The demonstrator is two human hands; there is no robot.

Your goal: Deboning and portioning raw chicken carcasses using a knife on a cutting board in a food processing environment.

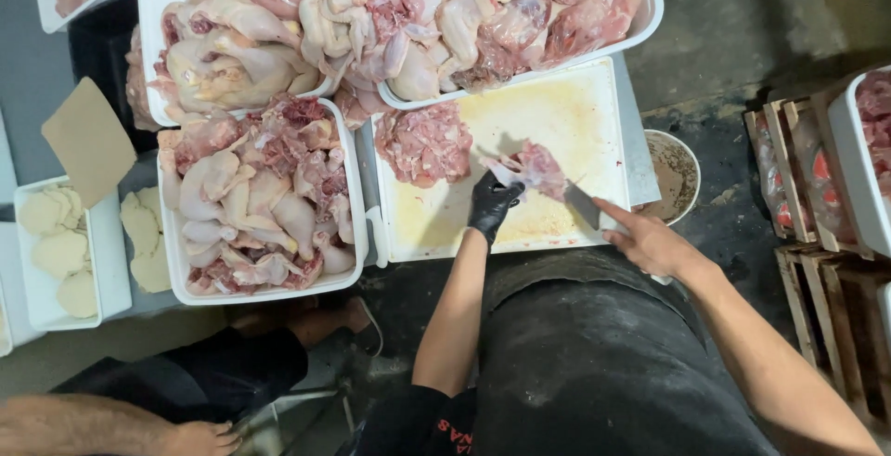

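- Left hand (492, 204), in a black glove, sits at the centre of the frame; its fingers are clenched on a raw chicken piece (534, 168), pinning it to the white cutting board (575, 113).
- Right hand (650, 243), bare, lies right of centre at the board's lower right corner; its fingers are wrapped around the handle of a cleaver (583, 205), index finger stretched along the top.
- The cleaver blade rests against the lower right side of the chicken piece.
- A heap of cut chicken (424, 145) lies on the left part of the board, apart from the held piece.
- The board surface is stained yellowish.
- A white tray (357, 233) of chicken portions stands just left of the board.
- Two larger white tubs (650, 11) of whole and split birds fill the top of the frame, overlapping the board's upper edge.
- A round bowl (676, 176) sits just right of the board.
- Wooden crates (817, 233) stand at the right edge.
- Another person's arm (102, 423) shows at the lower left.
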